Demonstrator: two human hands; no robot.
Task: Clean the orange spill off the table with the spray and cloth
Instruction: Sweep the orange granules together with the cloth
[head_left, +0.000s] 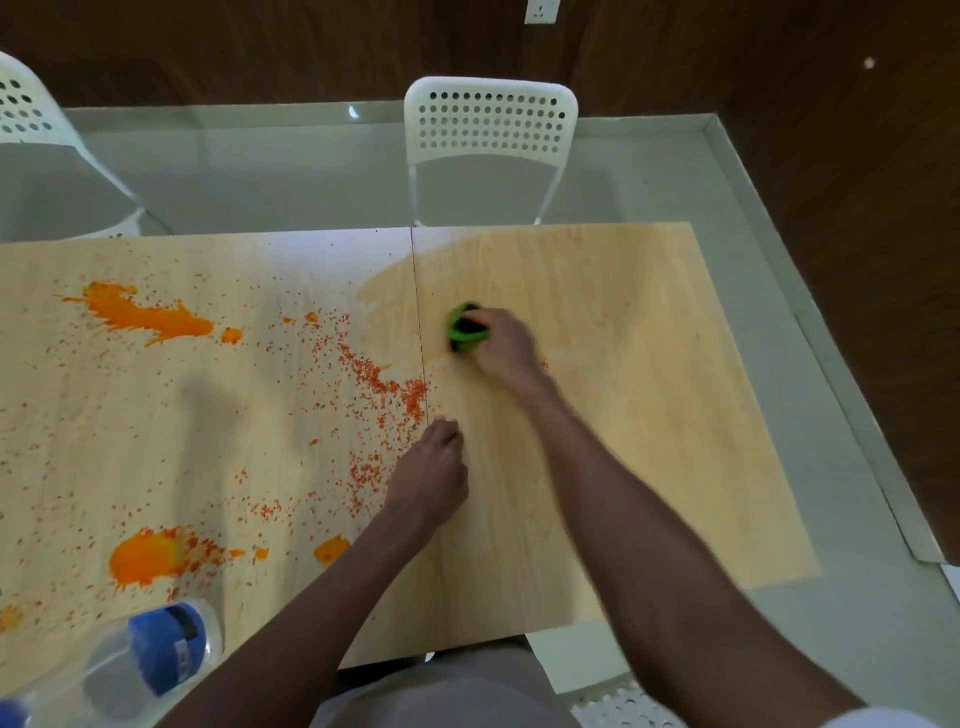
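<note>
Head view, table (623, 415), wood-grain, two panels meeting at a seam.

Right hand (506, 345): fingers curling round a bunched green cloth (465, 328), pressing it to the right panel just beside the seam.

Left hand (428, 475): resting on the table at the seam, fingers loosely curled, holding nothing.

Orange spill (145, 317): lying to the left of the cloth; speckles (384, 384) starting right at the seam, large blots sitting well apart on the left panel. The right panel is looking mostly wiped. Judgement: wiping needs to be heading leftward.

Spray bottle (161, 649): blue-labelled, lying tilted at the near left edge, nearer the left hand.

White chair (491, 122): standing beyond the table.
</note>
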